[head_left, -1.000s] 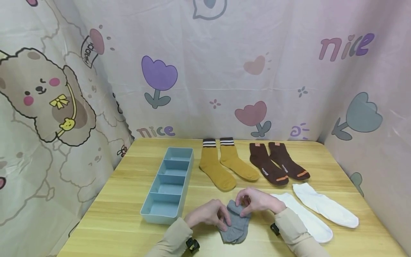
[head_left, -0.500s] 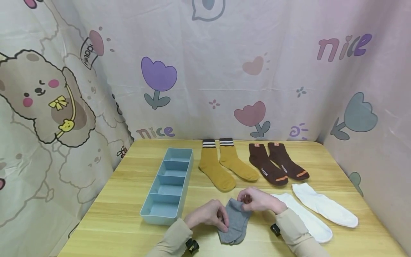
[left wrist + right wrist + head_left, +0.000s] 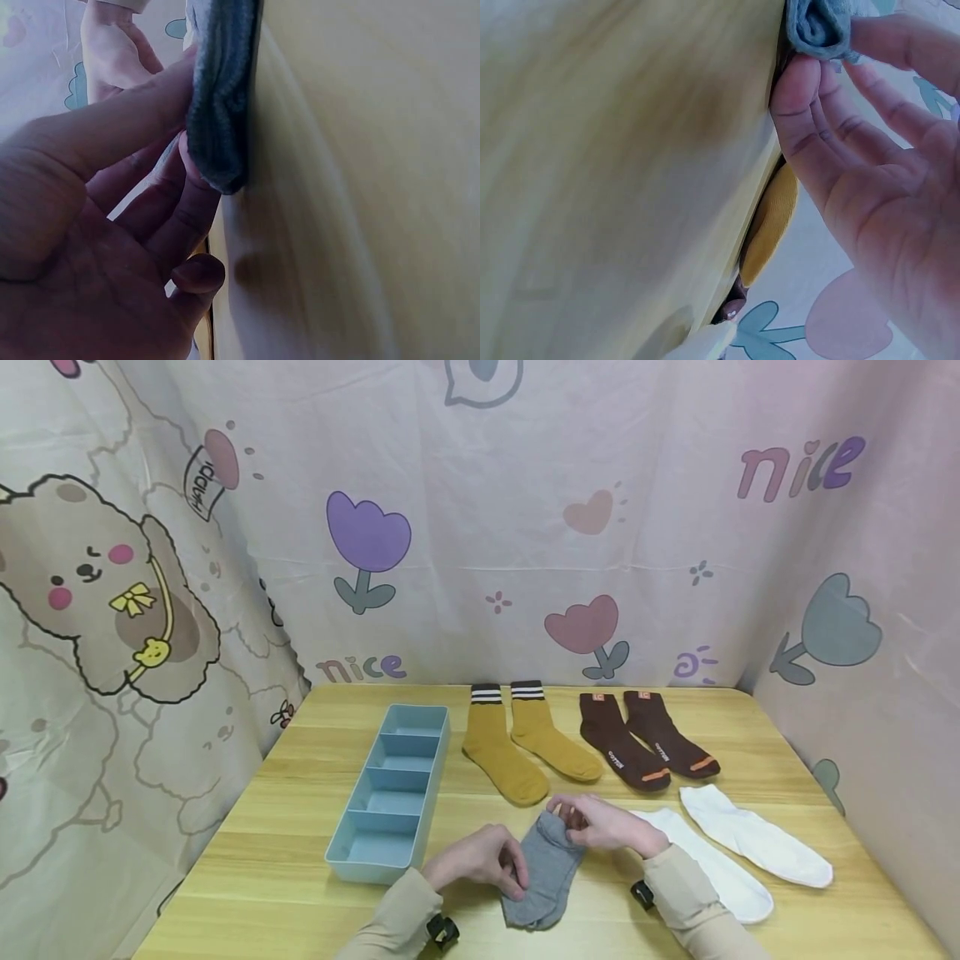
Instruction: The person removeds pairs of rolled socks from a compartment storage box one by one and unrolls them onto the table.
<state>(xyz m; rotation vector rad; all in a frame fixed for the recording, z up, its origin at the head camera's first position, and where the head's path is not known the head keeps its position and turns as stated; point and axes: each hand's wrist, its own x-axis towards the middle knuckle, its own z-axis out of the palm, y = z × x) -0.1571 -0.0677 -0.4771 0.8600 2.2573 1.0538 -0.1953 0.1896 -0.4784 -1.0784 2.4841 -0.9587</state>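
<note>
A pair of grey socks (image 3: 546, 870) lies stacked on the wooden table (image 3: 262, 860) near its front edge. My left hand (image 3: 516, 878) pinches the socks' left edge between thumb and fingers; the left wrist view shows the grey fabric (image 3: 219, 90) held in that hand (image 3: 187, 131). My right hand (image 3: 568, 820) pinches the cuff end farther from me. Seen from the right wrist, the cuff (image 3: 819, 26) sits between the thumb and fingertips of the right hand (image 3: 832, 54).
A light blue tray (image 3: 375, 870) with several empty compartments stands to the left. Mustard socks (image 3: 510, 752) and brown socks (image 3: 637, 747) lie at the back, and white socks (image 3: 750, 847) lie at the right. Printed curtains enclose the table on three sides.
My right hand has drawn the cuff a little away from me, so the grey socks lie longer and flatter. My left hand has slid slightly toward me along the edge.
</note>
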